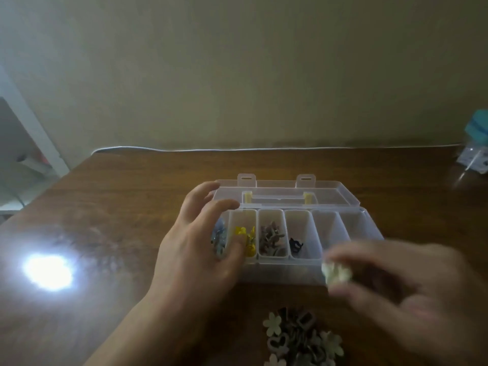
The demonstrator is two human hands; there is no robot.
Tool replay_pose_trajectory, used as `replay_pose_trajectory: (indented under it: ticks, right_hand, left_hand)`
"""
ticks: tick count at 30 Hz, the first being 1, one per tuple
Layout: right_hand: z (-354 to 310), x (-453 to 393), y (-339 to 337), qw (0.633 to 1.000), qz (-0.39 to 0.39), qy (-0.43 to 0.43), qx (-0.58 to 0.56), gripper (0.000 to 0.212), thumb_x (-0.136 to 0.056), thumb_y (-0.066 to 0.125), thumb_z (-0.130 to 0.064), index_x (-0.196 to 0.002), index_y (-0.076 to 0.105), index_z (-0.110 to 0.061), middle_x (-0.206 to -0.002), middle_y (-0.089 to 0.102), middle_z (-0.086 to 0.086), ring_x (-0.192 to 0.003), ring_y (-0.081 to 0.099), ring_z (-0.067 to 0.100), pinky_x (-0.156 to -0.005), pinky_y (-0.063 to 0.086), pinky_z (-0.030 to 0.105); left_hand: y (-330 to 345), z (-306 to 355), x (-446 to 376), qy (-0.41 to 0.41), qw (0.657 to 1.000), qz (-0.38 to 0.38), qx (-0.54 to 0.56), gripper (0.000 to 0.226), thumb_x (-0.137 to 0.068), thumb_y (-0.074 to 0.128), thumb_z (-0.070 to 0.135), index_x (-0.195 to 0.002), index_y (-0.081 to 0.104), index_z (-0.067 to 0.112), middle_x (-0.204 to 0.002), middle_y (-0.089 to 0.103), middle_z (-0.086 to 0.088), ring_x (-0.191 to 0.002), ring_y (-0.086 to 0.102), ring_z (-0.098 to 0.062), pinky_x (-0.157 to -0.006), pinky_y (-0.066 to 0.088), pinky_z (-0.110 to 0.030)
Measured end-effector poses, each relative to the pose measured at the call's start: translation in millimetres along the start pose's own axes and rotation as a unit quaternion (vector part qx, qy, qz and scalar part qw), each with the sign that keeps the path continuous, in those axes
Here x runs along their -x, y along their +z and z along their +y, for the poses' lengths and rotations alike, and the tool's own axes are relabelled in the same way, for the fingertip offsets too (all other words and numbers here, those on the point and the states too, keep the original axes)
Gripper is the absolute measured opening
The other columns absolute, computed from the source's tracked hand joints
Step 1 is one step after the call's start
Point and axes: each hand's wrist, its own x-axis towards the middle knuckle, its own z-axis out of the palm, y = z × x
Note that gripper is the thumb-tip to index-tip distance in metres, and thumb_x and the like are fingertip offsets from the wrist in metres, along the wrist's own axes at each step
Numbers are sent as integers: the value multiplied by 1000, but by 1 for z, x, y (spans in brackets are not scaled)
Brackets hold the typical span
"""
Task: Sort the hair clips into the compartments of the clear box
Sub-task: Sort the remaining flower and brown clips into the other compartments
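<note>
The clear box [298,270] lies open on the table, its lid folded back. From the left its compartments hold blue-grey clips [220,235], yellow clips [247,235], brown clips [270,237] and one dark clip [295,244]; the two on the right look bare. My left hand [200,249] rests on the box's left end, fingers spread, holding nothing. My right hand [401,281], blurred, pinches a pale cream flower clip [336,273] at the box's front right corner. A pile of loose clips [303,339], cream flowers and brown shapes, lies in front of the box.
The wooden table [118,207] ends at a wall, with a white cable [237,149] along its back edge. A bright glare spot [48,272] sits at the left. A teal-topped object [476,143] stands at the far right edge.
</note>
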Motion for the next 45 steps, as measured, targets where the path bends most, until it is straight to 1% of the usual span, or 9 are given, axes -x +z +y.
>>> replay_pose_trajectory:
  ticks: [3, 11, 17, 23, 29, 34, 39, 42, 45]
  right_hand:
    - [0, -12, 13, 994, 95, 4, 52, 29, -91, 54, -47, -112, 64, -30, -90, 68, -18, -84, 63, -4, -65, 53, 19]
    - [6, -8, 23, 990, 71, 29, 118, 33, -90, 52, -39, -118, 65, -28, -113, 69, -10, -115, 60, 12, -93, 49, 37]
    - [0, 6, 0, 990, -45, -85, 101, 21, -77, 66, -25, -97, 65, -32, -88, 62, -19, -83, 55, 8, -56, 50, 29]
    - [-7, 8, -1, 962, -129, -154, 185, 31, -60, 72, -30, -90, 66, -37, -86, 63, -17, -74, 55, 12, -51, 46, 29]
    - [-3, 12, 15, 947, -209, -163, 179, 24, -80, 46, -33, -94, 62, -43, -85, 65, -23, -45, 53, 2, -31, 42, 21]
    - [-1, 11, 16, 959, -170, -147, 171, 23, -78, 49, -36, -100, 51, -43, -83, 63, -21, -41, 51, 5, -31, 40, 23]
    - [-2, 5, -18, 992, -66, -102, 21, 35, -80, 64, -43, -114, 56, -42, -90, 62, -29, -66, 57, -13, -58, 45, 4]
    - [2, -3, -9, 996, 81, -37, 28, 25, -81, 62, -41, -105, 58, -34, -90, 54, -28, -82, 53, -10, -67, 44, 9]
    - [7, -8, 12, 994, 96, 32, 49, 23, -80, 59, -45, -100, 60, -34, -91, 57, -17, -89, 54, 2, -70, 48, 25]
  left_hand:
    - [1, 7, 3, 28, 999, -19, -5, 36, -81, 54, 49, -114, 61, 37, -145, 40, 17, -126, 48, -9, -86, 49, -30]
    - [5, 9, 5, 22, 999, -22, -7, 39, -84, 45, 53, -115, 62, 35, -140, 48, 15, -131, 45, -13, -95, 51, -41]
    - [3, 7, 3, 15, 999, -32, -16, 43, -86, 46, 52, -120, 62, 31, -138, 49, 15, -126, 49, -10, -93, 52, -37]
    - [2, 14, 3, 92, 995, -4, -41, 35, -91, 53, 41, -115, 67, 21, -128, 61, 5, -121, 54, -15, -95, 50, -40]
    - [-1, 19, 5, 162, 986, 17, 21, 19, -87, 52, 20, -96, 69, 17, -126, 62, 4, -125, 52, -19, -98, 46, -43]
    - [-2, 25, 7, 208, 976, 8, 60, 22, -74, 51, 9, -85, 70, 12, -124, 63, 0, -129, 49, -25, -100, 43, -46]
    - [-8, 29, 8, 270, 961, -54, 35, 13, -71, 65, 15, -82, 72, 17, -130, 60, 0, -132, 43, -31, -98, 42, -51]
    - [-12, 30, 8, 308, 944, -117, -9, 14, -71, 70, 24, -84, 75, 28, -141, 54, 2, -141, 32, -33, -107, 32, -57]
    - [-15, 28, 9, 318, 929, -180, -59, 15, -71, 73, 34, -85, 77, 40, -153, 41, 7, -148, 19, -32, -112, 22, -61]
